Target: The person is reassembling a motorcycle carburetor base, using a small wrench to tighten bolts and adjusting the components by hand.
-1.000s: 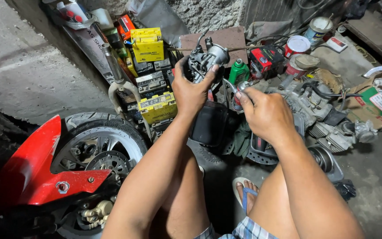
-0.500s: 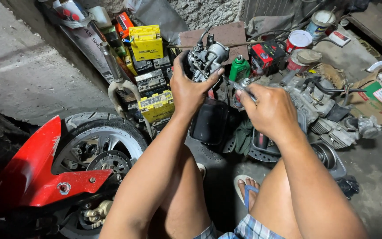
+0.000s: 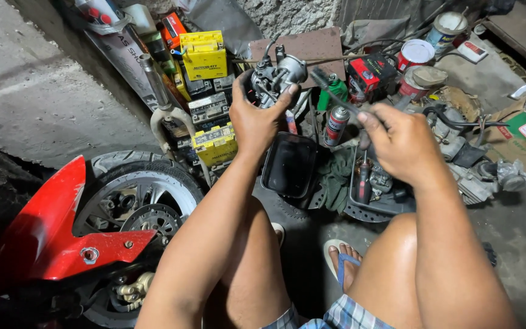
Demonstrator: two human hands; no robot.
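In the head view, the left hand (image 3: 255, 119) is raised over the concrete floor (image 3: 44, 103) and grips a grey metal carburetor (image 3: 272, 78), fingers wrapped round its body and the thumb pressed on its right side, so the part stands above the hand near the wall at the top of the view. The right hand (image 3: 400, 143) is closed on a thin dark tool (image 3: 330, 90) whose shaft slants up and left, its tip close to the carburetor's right side; whether the tip touches it cannot be told. Just below and between the two hands lies a black plastic tray (image 3: 288, 164), and beside it a dark green rag (image 3: 336, 180). A small spray can (image 3: 336, 125) with a red band stands behind the rag, under the tool's shaft, with a green bottle (image 3: 335, 91) behind that. Left of the left hand is a pile of batteries, the uppermost a yellow battery (image 3: 203, 55) and another yellow one (image 3: 215, 145) lower down, beside a chrome fork tube (image 3: 156, 85). At the lower left a motorcycle front wheel (image 3: 138, 195) rests on the floor under a red fender (image 3: 50, 237). Behind the right hand sit a red and black box (image 3: 369, 76), a tin can (image 3: 414, 55) with a pale lid and grey engine parts (image 3: 476, 167). The person's bare knees fill the bottom edge, with a sandalled foot (image 3: 343, 265) between them.
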